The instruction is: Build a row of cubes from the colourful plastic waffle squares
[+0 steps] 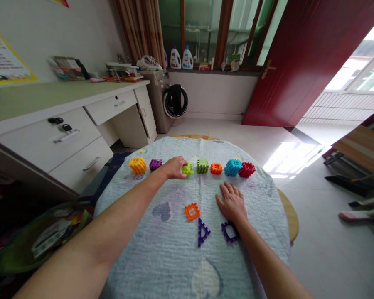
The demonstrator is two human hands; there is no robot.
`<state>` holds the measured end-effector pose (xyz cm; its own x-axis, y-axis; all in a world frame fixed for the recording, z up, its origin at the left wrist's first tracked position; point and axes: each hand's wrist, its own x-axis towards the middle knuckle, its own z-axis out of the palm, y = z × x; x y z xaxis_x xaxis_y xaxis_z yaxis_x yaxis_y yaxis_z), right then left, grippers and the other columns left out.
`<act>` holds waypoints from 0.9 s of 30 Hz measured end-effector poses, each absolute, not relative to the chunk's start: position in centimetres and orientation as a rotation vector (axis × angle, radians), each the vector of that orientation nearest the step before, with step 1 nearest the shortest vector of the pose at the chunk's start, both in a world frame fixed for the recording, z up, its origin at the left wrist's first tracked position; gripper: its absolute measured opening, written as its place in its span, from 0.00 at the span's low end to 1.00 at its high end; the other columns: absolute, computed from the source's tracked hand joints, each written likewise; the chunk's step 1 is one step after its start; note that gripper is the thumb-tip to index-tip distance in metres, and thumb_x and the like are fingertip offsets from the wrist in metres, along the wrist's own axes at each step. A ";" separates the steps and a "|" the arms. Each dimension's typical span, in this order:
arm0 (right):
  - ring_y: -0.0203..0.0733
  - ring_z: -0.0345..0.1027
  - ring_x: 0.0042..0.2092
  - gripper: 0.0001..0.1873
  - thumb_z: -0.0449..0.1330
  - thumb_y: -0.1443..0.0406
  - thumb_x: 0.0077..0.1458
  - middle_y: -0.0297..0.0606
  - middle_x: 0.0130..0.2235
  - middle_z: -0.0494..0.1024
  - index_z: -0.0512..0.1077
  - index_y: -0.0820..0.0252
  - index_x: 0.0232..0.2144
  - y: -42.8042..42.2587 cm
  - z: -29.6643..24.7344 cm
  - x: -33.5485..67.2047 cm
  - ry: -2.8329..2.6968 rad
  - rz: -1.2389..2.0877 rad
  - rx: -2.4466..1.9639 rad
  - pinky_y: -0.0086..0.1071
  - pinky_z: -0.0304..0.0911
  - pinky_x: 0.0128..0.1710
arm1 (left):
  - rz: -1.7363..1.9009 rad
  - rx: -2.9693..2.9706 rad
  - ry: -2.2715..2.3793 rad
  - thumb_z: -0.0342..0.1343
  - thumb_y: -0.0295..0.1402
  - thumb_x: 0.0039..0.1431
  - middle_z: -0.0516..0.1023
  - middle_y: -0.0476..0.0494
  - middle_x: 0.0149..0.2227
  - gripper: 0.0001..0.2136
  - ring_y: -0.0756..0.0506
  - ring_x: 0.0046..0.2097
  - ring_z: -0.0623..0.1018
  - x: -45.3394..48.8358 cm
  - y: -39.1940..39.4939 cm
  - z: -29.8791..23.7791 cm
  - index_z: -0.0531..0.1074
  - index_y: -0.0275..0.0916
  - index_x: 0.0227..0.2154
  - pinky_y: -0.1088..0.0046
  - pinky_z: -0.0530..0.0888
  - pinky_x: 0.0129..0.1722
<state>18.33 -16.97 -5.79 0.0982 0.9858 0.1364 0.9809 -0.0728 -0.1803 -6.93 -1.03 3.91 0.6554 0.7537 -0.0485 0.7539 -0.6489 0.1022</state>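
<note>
My left hand (175,167) reaches to the row of plastic pieces at the far side of the table, its fingers closed around lime-green interlocking tiles (188,168). Flat on the cloth, fingers stretched out, rests my right hand (232,200). By its wrist lies a dark purple square frame tile (226,232), partly covered by the arm. An orange square tile (192,211) and a purple triangle tile (202,232) lie loose nearer the middle. The row also has stacks in yellow (137,165), purple (156,165), green (202,166), orange (216,168), blue (232,167) and red (247,169).
A pale blue cloth (162,257) with heart patterns covers the round table. Wooden stools (289,214) show at its edge. To the left are a desk with drawers (71,141) and a green mesh bag (18,253). A washing machine (157,97) and a red door (286,70) are beyond.
</note>
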 end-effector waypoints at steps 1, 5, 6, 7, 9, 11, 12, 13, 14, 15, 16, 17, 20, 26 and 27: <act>0.51 0.53 0.65 0.27 0.48 0.53 0.62 0.42 0.64 0.65 0.66 0.57 0.60 -17.0 -5.8 18.3 -1.969 0.028 -2.147 0.46 0.45 0.63 | -0.025 2.758 1.262 0.61 0.38 0.45 0.76 0.40 0.44 0.23 0.42 0.46 0.76 -6.7 -0.3 4.1 0.76 0.37 0.47 0.72 0.71 0.48; 0.51 0.53 0.65 0.27 0.49 0.54 0.62 0.42 0.64 0.66 0.66 0.57 0.59 -17.0 -5.7 18.3 -1.968 0.022 -2.145 0.45 0.46 0.63 | -0.062 2.761 1.283 0.62 0.38 0.44 0.77 0.40 0.45 0.24 0.43 0.45 0.76 -5.9 2.0 4.0 0.76 0.37 0.47 0.72 0.71 0.47; 0.51 0.53 0.65 0.27 0.49 0.54 0.62 0.42 0.64 0.65 0.66 0.57 0.59 -17.0 -5.6 18.2 -1.967 0.022 -2.146 0.45 0.46 0.63 | -0.063 2.761 1.284 0.62 0.38 0.44 0.77 0.40 0.45 0.24 0.42 0.45 0.76 -5.8 2.4 3.9 0.77 0.36 0.47 0.72 0.71 0.46; 0.51 0.53 0.65 0.27 0.49 0.54 0.62 0.42 0.64 0.65 0.66 0.57 0.59 -17.0 -5.6 18.2 -1.967 0.023 -2.147 0.45 0.46 0.63 | -0.065 2.761 1.281 0.62 0.38 0.44 0.77 0.40 0.45 0.24 0.42 0.45 0.76 -5.7 2.8 3.7 0.77 0.36 0.46 0.72 0.71 0.46; 0.52 0.53 0.65 0.27 0.49 0.54 0.63 0.42 0.64 0.65 0.66 0.58 0.59 -17.1 -5.5 18.2 -1.971 0.026 -2.147 0.45 0.46 0.64 | -0.074 2.760 1.272 0.62 0.37 0.43 0.77 0.40 0.45 0.23 0.42 0.45 0.76 -5.5 3.5 3.4 0.77 0.36 0.46 0.72 0.71 0.46; 0.52 0.53 0.65 0.27 0.49 0.54 0.63 0.42 0.64 0.65 0.66 0.58 0.59 -17.1 -5.5 18.2 -1.976 0.028 -2.145 0.46 0.45 0.64 | -0.082 2.760 1.258 0.62 0.37 0.43 0.77 0.41 0.45 0.23 0.43 0.45 0.76 -5.3 4.0 3.2 0.77 0.38 0.45 0.73 0.71 0.46; 0.52 0.53 0.65 0.27 0.49 0.54 0.63 0.42 0.64 0.65 0.66 0.57 0.60 -17.1 -5.5 18.2 -1.976 0.028 -2.143 0.46 0.45 0.64 | -0.088 2.760 1.250 0.62 0.37 0.43 0.77 0.42 0.45 0.23 0.43 0.45 0.76 -5.2 4.2 3.1 0.77 0.38 0.45 0.73 0.70 0.46; 0.52 0.53 0.65 0.27 0.49 0.54 0.63 0.42 0.64 0.66 0.66 0.57 0.60 -17.1 -5.5 18.3 -1.975 0.027 -2.142 0.46 0.46 0.64 | -0.095 2.760 1.241 0.62 0.36 0.42 0.77 0.42 0.45 0.23 0.43 0.46 0.76 -5.2 4.4 3.0 0.77 0.39 0.45 0.73 0.70 0.46; 0.51 0.53 0.65 0.27 0.49 0.54 0.63 0.42 0.64 0.66 0.66 0.57 0.60 -17.1 -5.5 18.3 -1.973 0.027 -2.142 0.46 0.46 0.64 | -0.103 2.758 1.233 0.62 0.36 0.42 0.77 0.43 0.45 0.23 0.43 0.46 0.76 -5.1 4.6 3.0 0.77 0.39 0.45 0.73 0.70 0.47; 0.51 0.53 0.65 0.27 0.49 0.54 0.63 0.42 0.64 0.66 0.67 0.57 0.59 -17.1 -5.5 18.3 -1.971 0.026 -2.142 0.46 0.46 0.64 | -0.112 2.756 1.226 0.62 0.36 0.41 0.77 0.43 0.46 0.24 0.43 0.47 0.76 -5.1 4.7 2.9 0.77 0.40 0.46 0.73 0.70 0.47; 0.51 0.53 0.65 0.27 0.49 0.54 0.62 0.42 0.64 0.66 0.67 0.57 0.59 -17.1 -5.5 18.3 -1.969 0.026 -2.142 0.46 0.46 0.64 | -0.123 2.753 1.220 0.62 0.35 0.41 0.77 0.43 0.46 0.24 0.43 0.47 0.76 -5.0 4.8 2.8 0.77 0.40 0.45 0.73 0.70 0.47; 0.51 0.53 0.64 0.27 0.49 0.54 0.62 0.42 0.64 0.66 0.67 0.56 0.59 -17.1 -5.5 18.3 -1.967 0.026 -2.142 0.46 0.46 0.64 | -0.134 2.748 1.217 0.62 0.35 0.41 0.77 0.44 0.46 0.23 0.43 0.47 0.76 -5.0 4.9 2.8 0.77 0.40 0.45 0.73 0.70 0.47; 0.51 0.53 0.64 0.26 0.49 0.54 0.62 0.42 0.64 0.66 0.67 0.55 0.59 -17.1 -5.5 18.3 -1.967 0.027 -2.141 0.46 0.46 0.64 | -0.163 2.729 1.216 0.62 0.34 0.42 0.77 0.43 0.48 0.23 0.43 0.47 0.76 -4.9 5.0 2.7 0.77 0.40 0.46 0.74 0.70 0.46; 0.51 0.53 0.65 0.27 0.49 0.54 0.63 0.42 0.64 0.66 0.66 0.57 0.60 -17.1 -5.4 18.2 -1.974 0.023 -2.144 0.45 0.46 0.64 | -0.182 2.701 1.210 0.61 0.33 0.44 0.77 0.41 0.52 0.27 0.43 0.49 0.76 -4.7 4.5 2.9 0.73 0.38 0.52 0.75 0.70 0.47; 0.51 0.53 0.65 0.27 0.49 0.54 0.63 0.42 0.64 0.66 0.66 0.57 0.60 -17.1 -5.4 18.2 -1.973 0.023 -2.145 0.45 0.46 0.64 | -0.181 2.696 1.208 0.62 0.34 0.44 0.76 0.41 0.53 0.28 0.43 0.50 0.76 -4.7 4.4 3.0 0.72 0.38 0.53 0.75 0.70 0.48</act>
<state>18.20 -17.11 -5.36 0.0952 0.9854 0.1412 0.9818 -0.0695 -0.1767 -4.70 4.38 2.98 0.6620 0.7265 -0.1841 0.7486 -0.6530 0.1148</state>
